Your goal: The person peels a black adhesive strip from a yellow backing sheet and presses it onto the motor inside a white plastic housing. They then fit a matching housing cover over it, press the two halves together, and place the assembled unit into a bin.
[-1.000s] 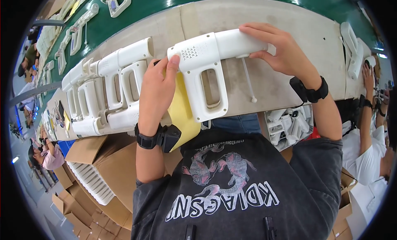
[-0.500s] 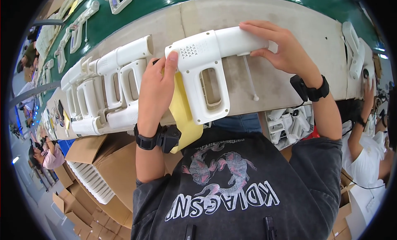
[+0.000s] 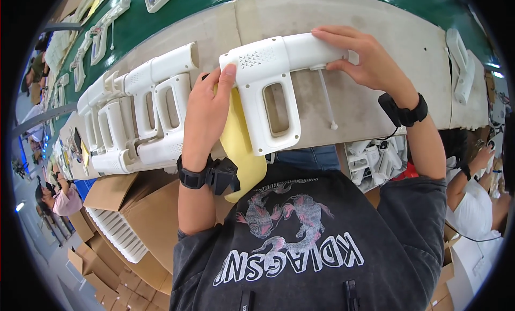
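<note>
Yellow sheeting [image 3: 241, 150] is draping at the near left; beyond, my left hand [image 3: 210, 99] and right hand [image 3: 370, 59] are grasping opposite ends of a white gun-shaped shell [image 3: 268, 69] over the table [image 3: 391, 48], nudging it slightly right, so I'm seemingly just adjusting it; far left, white frames [image 3: 120, 7] are lying on a green surface [image 3: 188, 13]

Bare bench [image 3: 424, 75] lets me pass my right hand [image 3: 375, 59] rightward to a white shell [image 3: 458, 59]; white casings [image 3: 161, 68] wall off the space beside my left hand [image 3: 209, 104], while the held casing [image 3: 268, 72] and its thin stem [image 3: 325, 96] obstruct the gap between.
</note>
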`<action>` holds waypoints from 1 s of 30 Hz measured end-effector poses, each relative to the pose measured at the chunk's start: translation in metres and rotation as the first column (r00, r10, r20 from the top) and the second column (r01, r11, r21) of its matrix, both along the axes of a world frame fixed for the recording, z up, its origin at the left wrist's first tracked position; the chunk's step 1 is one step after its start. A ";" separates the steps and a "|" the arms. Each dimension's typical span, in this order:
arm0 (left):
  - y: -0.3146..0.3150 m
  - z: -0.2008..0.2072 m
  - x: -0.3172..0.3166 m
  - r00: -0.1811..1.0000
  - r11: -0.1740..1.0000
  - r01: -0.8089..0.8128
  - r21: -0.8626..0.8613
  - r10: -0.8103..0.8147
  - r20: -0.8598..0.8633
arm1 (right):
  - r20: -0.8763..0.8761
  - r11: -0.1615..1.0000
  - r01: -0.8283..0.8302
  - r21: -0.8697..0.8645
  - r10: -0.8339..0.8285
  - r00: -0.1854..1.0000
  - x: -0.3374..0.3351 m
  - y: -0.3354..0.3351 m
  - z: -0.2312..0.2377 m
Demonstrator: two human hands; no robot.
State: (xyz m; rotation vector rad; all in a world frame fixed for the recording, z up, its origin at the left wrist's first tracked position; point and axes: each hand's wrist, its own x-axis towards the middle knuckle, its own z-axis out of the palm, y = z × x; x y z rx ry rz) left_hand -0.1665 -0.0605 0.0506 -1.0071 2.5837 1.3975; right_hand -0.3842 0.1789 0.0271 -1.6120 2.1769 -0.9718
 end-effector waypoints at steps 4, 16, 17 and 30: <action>0.001 -0.006 0.006 0.996 0.999 -0.036 0.000 0.036 -0.085 | 0.003 1.000 -0.004 -0.019 0.004 1.000 -0.001 0.000 0.006; 0.002 -0.010 0.004 0.999 0.999 -0.019 -0.049 0.017 -0.043 | -0.026 1.000 0.003 -0.031 -0.004 1.000 0.000 0.002 -0.002; 0.000 -0.013 0.004 0.998 1.000 -0.022 0.012 0.023 -0.052 | -0.005 1.000 0.000 -0.020 0.000 1.000 0.000 0.002 -0.002; -0.005 -0.021 -0.001 0.966 0.764 -0.132 0.631 0.242 -0.091 | 0.511 0.961 0.114 0.250 -0.231 0.828 -0.013 0.010 -0.005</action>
